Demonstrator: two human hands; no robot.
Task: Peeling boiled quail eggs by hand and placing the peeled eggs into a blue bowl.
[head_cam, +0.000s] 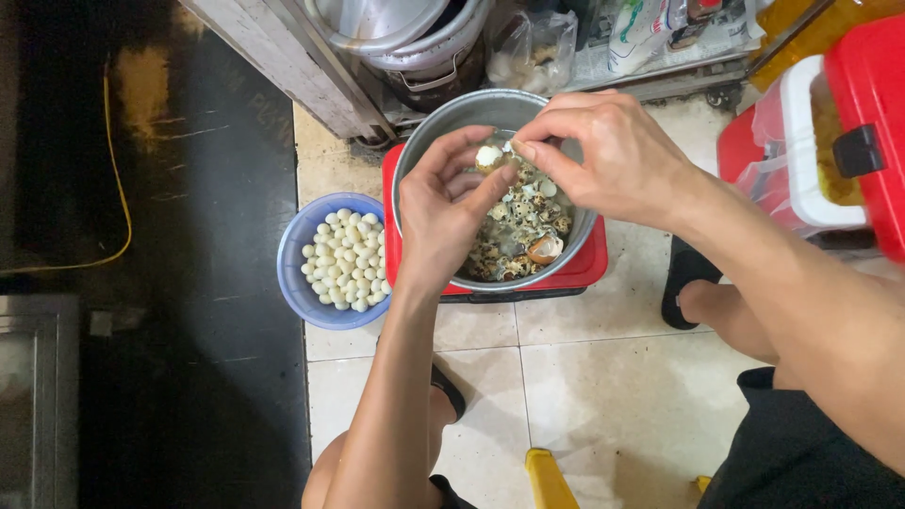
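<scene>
My left hand (445,212) holds a small, partly peeled quail egg (488,156) between thumb and fingertips, above a metal pot (421,155). My right hand (608,151) pinches at the egg's shell from the right. The pot holds speckled shell bits and several unpeeled eggs (528,231), and it stands on a red stool (584,269). To the left, a blue bowl (290,283) is filled with several white peeled eggs (345,259).
A red and white cooler box (820,141) stands at the right. Stacked metal pots (415,38) and plastic bags (533,47) sit on a low shelf behind. A dark floor mat (189,283) lies at the left; my sandalled feet rest on pale tiles (603,396).
</scene>
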